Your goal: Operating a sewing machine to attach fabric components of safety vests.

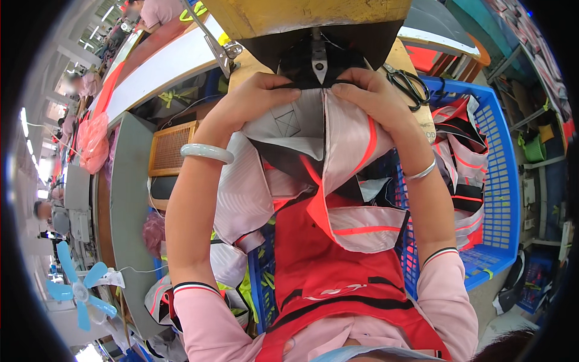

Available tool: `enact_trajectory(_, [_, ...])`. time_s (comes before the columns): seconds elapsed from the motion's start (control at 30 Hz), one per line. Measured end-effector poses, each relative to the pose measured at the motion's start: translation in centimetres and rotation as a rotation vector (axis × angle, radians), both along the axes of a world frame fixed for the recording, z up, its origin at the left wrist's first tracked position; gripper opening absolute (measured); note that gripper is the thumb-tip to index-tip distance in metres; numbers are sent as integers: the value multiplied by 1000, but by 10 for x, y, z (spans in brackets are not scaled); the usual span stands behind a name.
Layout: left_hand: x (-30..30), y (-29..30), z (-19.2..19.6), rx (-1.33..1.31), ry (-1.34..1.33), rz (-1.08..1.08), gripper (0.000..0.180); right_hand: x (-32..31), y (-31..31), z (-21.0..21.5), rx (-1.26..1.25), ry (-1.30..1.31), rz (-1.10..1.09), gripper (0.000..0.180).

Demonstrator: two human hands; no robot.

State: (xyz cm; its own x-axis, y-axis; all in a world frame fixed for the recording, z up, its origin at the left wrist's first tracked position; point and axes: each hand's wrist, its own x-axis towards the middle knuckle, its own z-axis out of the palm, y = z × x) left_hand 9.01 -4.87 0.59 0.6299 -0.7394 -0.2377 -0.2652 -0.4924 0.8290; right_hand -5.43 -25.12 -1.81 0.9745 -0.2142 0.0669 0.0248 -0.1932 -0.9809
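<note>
A grey-and-black fabric piece with bright orange piping (350,136) hangs from both my hands and drapes down over my lap. Its black upper edge lies at the foot of a sewing machine (319,63), under the machine's yellow-wrapped head (307,18). My left hand (260,95) pinches this edge just left of the foot, thumb on top. On the other side, my right hand (371,95) grips the same edge with thumb and fingers closed. A cross-stitched square shows on the grey panel below my left thumb. The needle tip cannot be made out.
Black-handled scissors (411,89) lie on the wooden tabletop by my right wrist. A blue plastic basket (511,202) with similar fabric pieces (464,157) stands to the right. More fabric (229,265) is piled at lower left, near a blue fan (80,291).
</note>
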Motion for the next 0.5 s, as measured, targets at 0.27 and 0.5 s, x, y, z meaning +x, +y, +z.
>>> enact_trajectory(0.27, [3,3,-8,-80,39,-11,41,1,-3,-2,-17,-29,12,28])
enact_trajectory(0.5, [-21,35,-1,-117,159,-43,28,-84,2,20,-147,-80,276,21])
